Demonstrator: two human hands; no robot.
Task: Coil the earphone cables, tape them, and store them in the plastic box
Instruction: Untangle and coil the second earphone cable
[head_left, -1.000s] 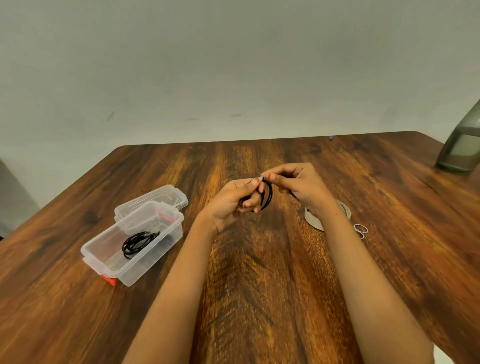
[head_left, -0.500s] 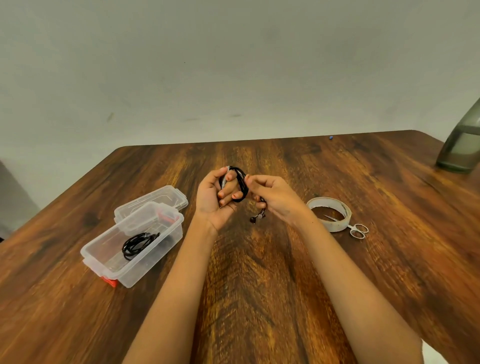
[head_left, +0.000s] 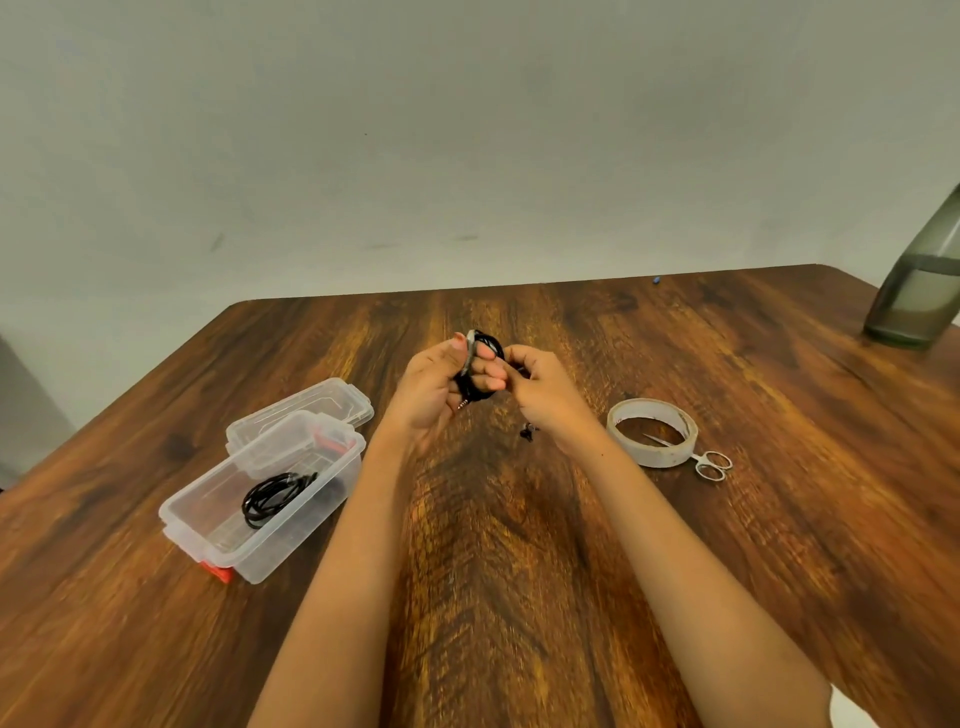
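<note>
Table (head_left: 493, 571) surface: the plastic box (head_left: 291, 540) stands open at left, one coiled cable (head_left: 272, 496) already inside. Both hands have shifted left, uncovering the tape roll (head_left: 654, 457). Left hand (head_left: 431, 384) grasps the second coil (head_left: 491, 344) above mid-table, a pale strip now visible across it. Right hand (head_left: 545, 389) pinches its edge. Earbuds (head_left: 529, 431) dangle loose. Judgement: taping nearly finished, storing pending.

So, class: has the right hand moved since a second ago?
Yes. The right hand has shifted left, away from the tape roll, which its wrist partly covered before.
</note>
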